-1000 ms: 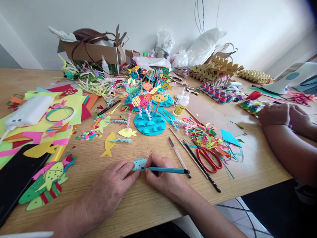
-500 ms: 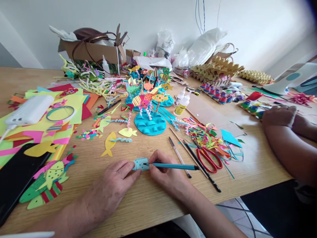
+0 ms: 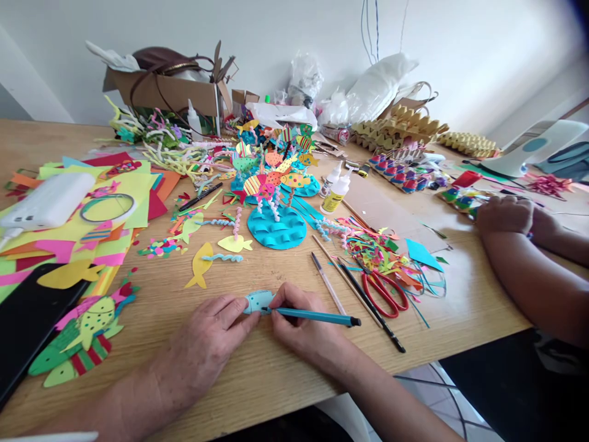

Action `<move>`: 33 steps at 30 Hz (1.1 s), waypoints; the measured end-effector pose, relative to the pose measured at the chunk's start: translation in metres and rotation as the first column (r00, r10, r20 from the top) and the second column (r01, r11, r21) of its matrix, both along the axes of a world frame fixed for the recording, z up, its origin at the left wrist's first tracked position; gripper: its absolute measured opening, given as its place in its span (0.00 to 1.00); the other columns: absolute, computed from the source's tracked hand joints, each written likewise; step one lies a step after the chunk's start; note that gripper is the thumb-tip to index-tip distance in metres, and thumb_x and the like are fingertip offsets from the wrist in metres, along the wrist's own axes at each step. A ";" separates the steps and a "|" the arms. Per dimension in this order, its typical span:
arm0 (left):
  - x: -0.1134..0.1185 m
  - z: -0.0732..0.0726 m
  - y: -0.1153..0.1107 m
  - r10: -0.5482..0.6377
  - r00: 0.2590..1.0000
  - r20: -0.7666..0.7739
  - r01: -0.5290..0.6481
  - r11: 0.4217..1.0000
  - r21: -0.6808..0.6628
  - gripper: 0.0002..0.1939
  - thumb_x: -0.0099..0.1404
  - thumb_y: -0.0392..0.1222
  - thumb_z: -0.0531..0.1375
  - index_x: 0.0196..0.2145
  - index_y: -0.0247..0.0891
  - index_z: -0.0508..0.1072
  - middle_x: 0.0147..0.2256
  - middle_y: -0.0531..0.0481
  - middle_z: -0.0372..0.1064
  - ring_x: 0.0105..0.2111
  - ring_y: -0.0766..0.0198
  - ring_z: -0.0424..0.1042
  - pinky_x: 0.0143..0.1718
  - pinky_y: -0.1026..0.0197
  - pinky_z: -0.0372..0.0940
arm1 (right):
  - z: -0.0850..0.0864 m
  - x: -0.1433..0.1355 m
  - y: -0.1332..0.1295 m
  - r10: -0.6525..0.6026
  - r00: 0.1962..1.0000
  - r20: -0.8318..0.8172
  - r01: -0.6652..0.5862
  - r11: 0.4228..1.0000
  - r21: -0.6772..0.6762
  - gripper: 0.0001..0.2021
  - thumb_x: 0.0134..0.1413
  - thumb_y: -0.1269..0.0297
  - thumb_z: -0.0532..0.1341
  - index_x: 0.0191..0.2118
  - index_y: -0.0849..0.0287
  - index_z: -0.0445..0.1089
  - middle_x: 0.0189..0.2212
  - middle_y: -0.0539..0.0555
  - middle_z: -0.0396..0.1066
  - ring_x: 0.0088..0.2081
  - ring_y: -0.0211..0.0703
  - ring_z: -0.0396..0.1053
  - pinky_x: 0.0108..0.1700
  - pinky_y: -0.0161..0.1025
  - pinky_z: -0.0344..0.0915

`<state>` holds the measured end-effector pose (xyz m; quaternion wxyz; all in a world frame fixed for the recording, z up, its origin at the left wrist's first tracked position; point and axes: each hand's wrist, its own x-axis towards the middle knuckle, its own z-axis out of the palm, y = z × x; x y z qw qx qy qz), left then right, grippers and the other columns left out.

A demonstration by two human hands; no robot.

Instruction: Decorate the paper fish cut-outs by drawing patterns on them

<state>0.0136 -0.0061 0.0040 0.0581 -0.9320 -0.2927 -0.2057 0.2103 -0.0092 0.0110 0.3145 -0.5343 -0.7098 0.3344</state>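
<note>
My left hand [image 3: 207, 334] holds down the left end of a small light blue paper fish [image 3: 259, 301] between thumb and fingers, flat on the table. Dark dots and a curved line show on the paper; its ends are partly hidden by my fingers. In my right hand [image 3: 304, 319] is a blue felt-tip pen [image 3: 317, 316], its tip at the paper's lower edge and its back end pointing right. Beyond my hands lie a yellow paper fish [image 3: 201, 265] with a blue curled stem and a pale yellow fish [image 3: 234, 244] with a pink one.
Red-handled scissors [image 3: 384, 294], a pencil [image 3: 372, 307] and a clear pen [image 3: 327, 283] lie right of my hand. Behind stands a blue base [image 3: 277, 228] with paper fish, beside glue bottles [image 3: 337, 191]. A phone [image 3: 32, 331] lies left. Another person's arms [image 3: 519, 252] rest at right.
The pen tip has moved down slightly on the paper fish, and the pen's back end has dipped. My left hand keeps its hold. The whole view has shifted a little.
</note>
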 end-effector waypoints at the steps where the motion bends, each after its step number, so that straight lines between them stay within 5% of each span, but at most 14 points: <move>1: 0.000 0.000 0.000 -0.003 1.000 -0.001 0.003 1.000 0.006 0.20 0.69 0.29 0.42 0.45 0.38 0.71 0.37 0.48 0.70 0.38 0.61 0.68 0.39 0.59 0.68 | 0.000 -0.001 0.000 0.000 1.000 0.007 0.000 1.000 0.002 0.06 0.43 0.77 0.56 0.26 0.58 0.62 0.20 0.45 0.63 0.22 0.33 0.60 0.25 0.30 0.54; 33: 0.002 0.001 -0.001 -0.012 1.000 -0.002 0.013 1.000 0.023 0.20 0.70 0.30 0.40 0.44 0.34 0.70 0.36 0.45 0.69 0.36 0.59 0.69 0.36 0.56 0.70 | -0.004 -0.004 0.002 -0.005 0.999 0.053 0.002 0.999 0.044 0.06 0.42 0.76 0.56 0.25 0.58 0.62 0.20 0.47 0.64 0.22 0.34 0.61 0.25 0.30 0.55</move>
